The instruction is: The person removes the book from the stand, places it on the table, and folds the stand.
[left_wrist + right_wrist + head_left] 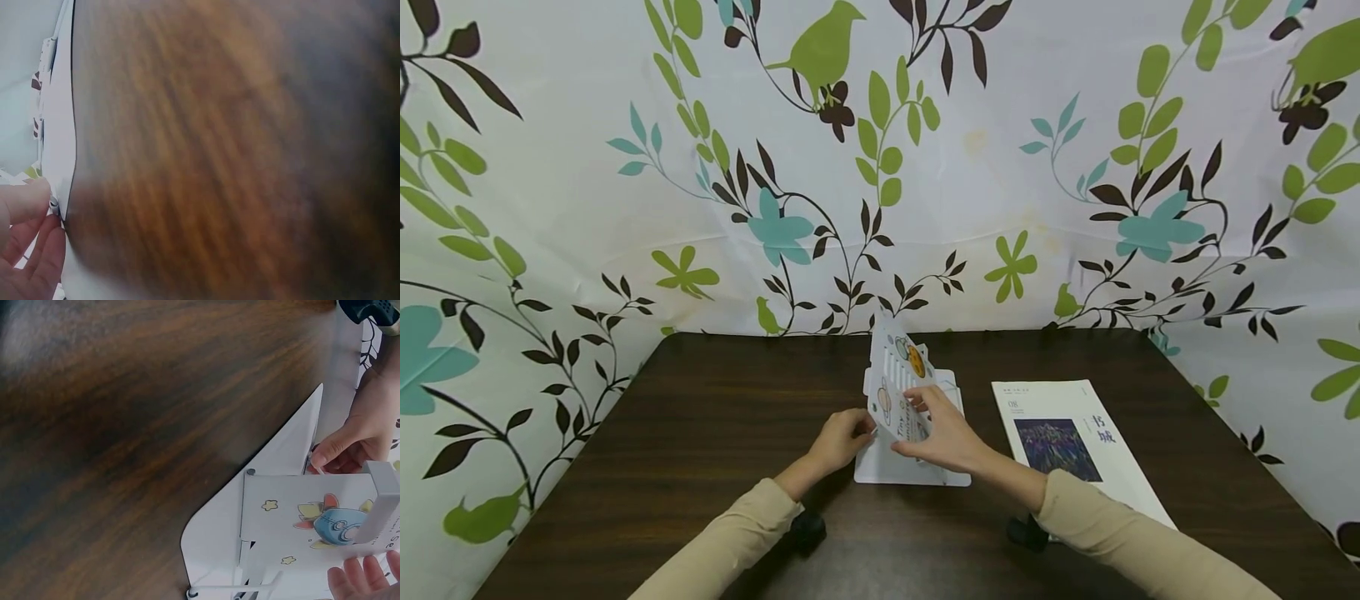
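Two-handed work at the white stand (901, 427), on the table (745, 400) left of the book (1075, 450), with the left hand (838, 439) pinched on one edge, the right hand (951, 437) by the tilted panel (281, 515), thumb and fingers apart. Hold the base (895, 472) flat, steady the panel lightly, and ease the pinched edge gently, without twisting.

table (737, 392): wood-grained, faint sheen | stand (891, 383): smooth | book (1075, 450): matt paper | sleeves (730, 533): matt cloth
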Action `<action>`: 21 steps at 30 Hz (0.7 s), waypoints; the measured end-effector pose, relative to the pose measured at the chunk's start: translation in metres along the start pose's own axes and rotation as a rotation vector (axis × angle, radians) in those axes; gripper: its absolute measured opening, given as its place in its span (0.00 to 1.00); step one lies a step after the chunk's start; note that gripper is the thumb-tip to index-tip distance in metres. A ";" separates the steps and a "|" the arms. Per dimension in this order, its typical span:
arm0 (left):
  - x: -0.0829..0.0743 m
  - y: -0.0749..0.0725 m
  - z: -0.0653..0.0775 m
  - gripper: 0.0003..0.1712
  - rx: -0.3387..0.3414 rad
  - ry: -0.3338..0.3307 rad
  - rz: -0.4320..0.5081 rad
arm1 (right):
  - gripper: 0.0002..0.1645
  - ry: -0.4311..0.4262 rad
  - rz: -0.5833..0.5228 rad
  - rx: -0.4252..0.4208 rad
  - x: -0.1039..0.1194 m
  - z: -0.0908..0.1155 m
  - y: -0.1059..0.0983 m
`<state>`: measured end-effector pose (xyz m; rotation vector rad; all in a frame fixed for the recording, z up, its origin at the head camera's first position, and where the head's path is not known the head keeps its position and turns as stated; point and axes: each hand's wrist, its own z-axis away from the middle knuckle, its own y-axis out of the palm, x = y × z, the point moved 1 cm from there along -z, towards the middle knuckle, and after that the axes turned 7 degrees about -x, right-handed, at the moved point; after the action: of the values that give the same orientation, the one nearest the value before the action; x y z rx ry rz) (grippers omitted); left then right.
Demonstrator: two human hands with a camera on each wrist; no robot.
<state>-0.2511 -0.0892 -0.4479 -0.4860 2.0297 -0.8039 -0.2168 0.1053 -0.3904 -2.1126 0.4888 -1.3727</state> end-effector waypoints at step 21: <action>-0.003 0.001 -0.001 0.03 0.008 -0.025 -0.056 | 0.38 0.052 -0.172 -0.049 -0.006 0.008 -0.010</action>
<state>-0.2505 -0.0863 -0.4470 -0.5477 1.9970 -0.8357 -0.2115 0.1182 -0.3908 -2.2058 0.3716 -1.5292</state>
